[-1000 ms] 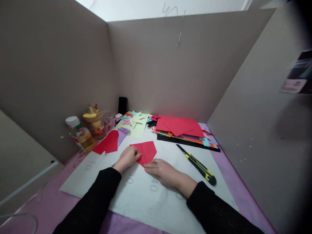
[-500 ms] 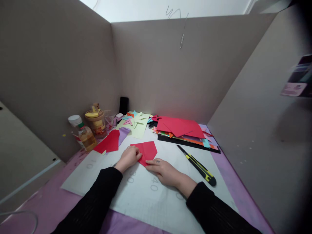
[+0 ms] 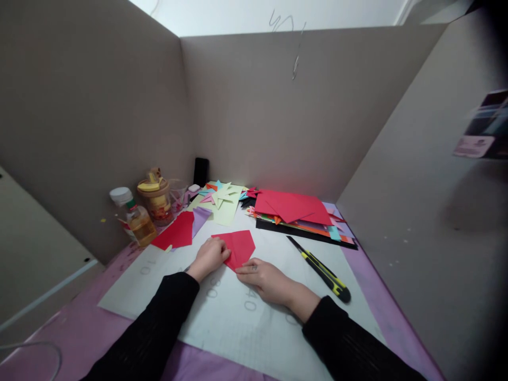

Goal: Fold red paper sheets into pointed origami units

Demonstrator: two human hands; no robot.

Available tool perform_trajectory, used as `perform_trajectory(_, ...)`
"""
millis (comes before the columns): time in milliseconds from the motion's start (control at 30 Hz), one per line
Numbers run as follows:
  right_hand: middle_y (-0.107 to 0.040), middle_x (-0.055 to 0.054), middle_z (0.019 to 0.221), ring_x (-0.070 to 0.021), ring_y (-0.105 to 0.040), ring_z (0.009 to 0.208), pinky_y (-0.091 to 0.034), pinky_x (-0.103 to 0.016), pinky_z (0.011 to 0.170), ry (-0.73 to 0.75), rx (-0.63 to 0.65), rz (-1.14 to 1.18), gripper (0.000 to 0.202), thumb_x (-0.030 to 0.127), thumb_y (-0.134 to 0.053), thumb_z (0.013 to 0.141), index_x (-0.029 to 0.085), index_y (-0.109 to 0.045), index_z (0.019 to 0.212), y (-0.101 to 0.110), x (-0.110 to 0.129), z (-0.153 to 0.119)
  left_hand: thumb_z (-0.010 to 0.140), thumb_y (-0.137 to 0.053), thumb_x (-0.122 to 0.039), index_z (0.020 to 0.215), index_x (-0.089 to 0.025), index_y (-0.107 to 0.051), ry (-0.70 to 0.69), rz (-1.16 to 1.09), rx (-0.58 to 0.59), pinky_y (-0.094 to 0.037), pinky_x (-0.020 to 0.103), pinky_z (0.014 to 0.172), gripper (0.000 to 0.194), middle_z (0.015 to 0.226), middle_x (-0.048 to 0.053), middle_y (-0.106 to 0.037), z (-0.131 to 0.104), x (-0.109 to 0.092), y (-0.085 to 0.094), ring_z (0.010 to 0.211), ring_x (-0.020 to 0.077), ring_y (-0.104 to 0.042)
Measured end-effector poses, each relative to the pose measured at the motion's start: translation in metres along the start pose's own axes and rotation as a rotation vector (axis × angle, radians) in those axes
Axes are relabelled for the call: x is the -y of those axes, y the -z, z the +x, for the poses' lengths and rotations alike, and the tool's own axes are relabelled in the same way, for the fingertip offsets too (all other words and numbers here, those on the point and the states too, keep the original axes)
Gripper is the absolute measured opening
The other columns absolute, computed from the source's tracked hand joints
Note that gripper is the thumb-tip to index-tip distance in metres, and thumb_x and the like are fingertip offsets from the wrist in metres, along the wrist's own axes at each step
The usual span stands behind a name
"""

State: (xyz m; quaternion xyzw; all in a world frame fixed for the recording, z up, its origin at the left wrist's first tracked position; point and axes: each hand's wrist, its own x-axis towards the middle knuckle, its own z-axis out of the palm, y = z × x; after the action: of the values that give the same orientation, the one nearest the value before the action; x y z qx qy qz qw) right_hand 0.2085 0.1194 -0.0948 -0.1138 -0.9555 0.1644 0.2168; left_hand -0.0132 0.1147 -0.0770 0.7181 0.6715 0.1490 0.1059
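The red paper (image 3: 244, 244) lies flat on the white board (image 3: 222, 338), in the middle, between the two hands, with a fold line running down it. The left hand (image 3: 210, 256) is on its eight o'clock side, with the fingers curled in and touching the paper; I cannot tell if they pinch it or only press. The right hand (image 3: 268, 280) comes in from five o'clock, its fingers close together, with the tips touching the paper's bottom corner at six o'clock; I cannot tell if they pinch it. Looking out from the paper, a black and yellow knife (image 3: 323, 270) lies between three and four o'clock, touching no hand. A paper pile (image 3: 293, 205) with red sheets on top sits near two o'clock. Paper stars (image 3: 224, 193) lie at eleven o'clock on a pale green sheet (image 3: 226, 216). A purple piece (image 3: 200, 219) is at ten o'clock, touching a red sheet (image 3: 174, 233). Past that stand a bottle (image 3: 142, 227) and a cup (image 3: 159, 203).
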Motion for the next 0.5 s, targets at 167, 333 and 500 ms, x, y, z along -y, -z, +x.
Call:
perform_trajectory(167,-0.066,-0.006,0.118,-0.0205,-0.057,0.106,-0.046,-0.033,0.091,0.098,0.022,-0.03,0.037,0.008,-0.046,0.086,0.018,-0.061,0.119,-0.0016,-0.0035,-0.0016,0.08,-0.052,-0.028,0.067,-0.017,-0.061,0.005,-0.002,0.009,-0.039,0.029,0.069,0.019,0.074,0.004,-0.062,0.0004,0.0,0.001,0.073,0.0196,-0.055)
perform_trajectory(333,-0.063,-0.005,0.125,-0.0205,-0.057,0.109,-0.042,-0.034,0.095,0.054,0.087,-0.019,0.039,0.008,-0.047,0.086,0.019,-0.061,0.121,-0.0018,-0.0049,-0.0036,0.08,-0.052,-0.028,0.068,-0.017,-0.062,0.004,0.0,0.011,-0.038,0.028,0.067,0.019,0.075,0.004,-0.062,0.0001,0.0014,0.0009,0.072,0.0188,-0.055)
perform_trajectory(500,-0.062,-0.004,0.126,-0.0215,-0.055,0.111,-0.039,-0.036,0.097,0.031,0.141,-0.091,0.039,0.011,-0.049,0.087,0.022,-0.058,0.123,0.0011,0.0005,-0.0026,0.081,-0.052,-0.028,0.07,-0.017,-0.063,0.002,0.022,0.009,-0.038,0.028,0.067,0.019,0.077,0.005,-0.063,0.0004,0.0025,-0.0008,0.074,0.019,-0.055)
